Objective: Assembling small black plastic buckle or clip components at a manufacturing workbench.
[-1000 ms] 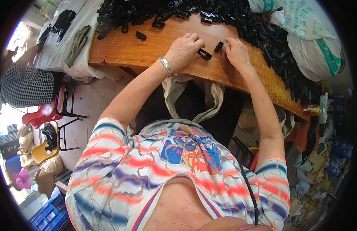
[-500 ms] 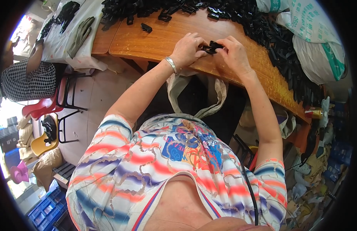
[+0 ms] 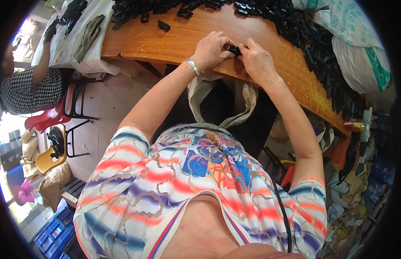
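Note:
Above the near edge of the wooden table [image 3: 166,45], both my hands grip one small black plastic part [image 3: 234,50]. My left hand [image 3: 210,50], with a silver bracelet at its wrist, pinches it from the left. The fingers of my right hand [image 3: 257,60] close on its right end and cover much of it. A single black piece [image 3: 163,26] lies apart on the tabletop, beyond my left hand. Heaps of similar black plastic parts [image 3: 310,47] run along the table's far and right sides.
White woven sacks with green print [image 3: 356,64] stand at the right. On the left, a cloth-covered table [image 3: 62,47] bears a grey-green glove [image 3: 90,36] and black parts; a person in a checkered garment [image 3: 34,88] sits there. A yellow chair [image 3: 51,162] stands behind.
My right hand has turned and drawn in toward the left, closer to my left hand. The black part, still held by both hands, has shifted slightly left and now shows less.

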{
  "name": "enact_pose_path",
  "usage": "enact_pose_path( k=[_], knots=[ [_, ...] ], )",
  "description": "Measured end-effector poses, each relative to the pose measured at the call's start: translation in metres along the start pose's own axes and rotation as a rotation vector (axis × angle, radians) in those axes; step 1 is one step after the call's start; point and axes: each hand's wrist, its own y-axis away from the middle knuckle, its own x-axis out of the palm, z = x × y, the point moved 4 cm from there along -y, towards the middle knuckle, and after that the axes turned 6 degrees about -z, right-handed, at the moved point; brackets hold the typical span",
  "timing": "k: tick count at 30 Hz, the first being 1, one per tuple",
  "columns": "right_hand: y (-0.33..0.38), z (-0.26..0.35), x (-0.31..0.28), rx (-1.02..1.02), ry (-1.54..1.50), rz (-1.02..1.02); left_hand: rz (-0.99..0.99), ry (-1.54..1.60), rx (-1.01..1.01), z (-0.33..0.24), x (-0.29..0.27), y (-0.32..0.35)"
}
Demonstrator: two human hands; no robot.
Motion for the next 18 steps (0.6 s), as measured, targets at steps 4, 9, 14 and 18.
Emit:
enact_pose_path(
  k=[4,9,14,18],
  knots=[
    [0.002,0.008,0.01,-0.098,0.174,0.034,-0.004,-0.014,0.006,0.005,0.001,-0.002],
    [0.001,-0.006,0.013,0.04,0.044,-0.101,-0.045,-0.081,0.041,0.004,0.004,-0.004],
    [0.051,0.033,-0.002,0.13,-0.19,-0.119,-0.214,-0.01,0.22,-0.035,-0.029,0.057],
    [0.106,0.059,0.016,0.2,-0.306,-0.075,-0.059,-0.019,0.128,-0.036,-0.028,0.132]
  ],
)
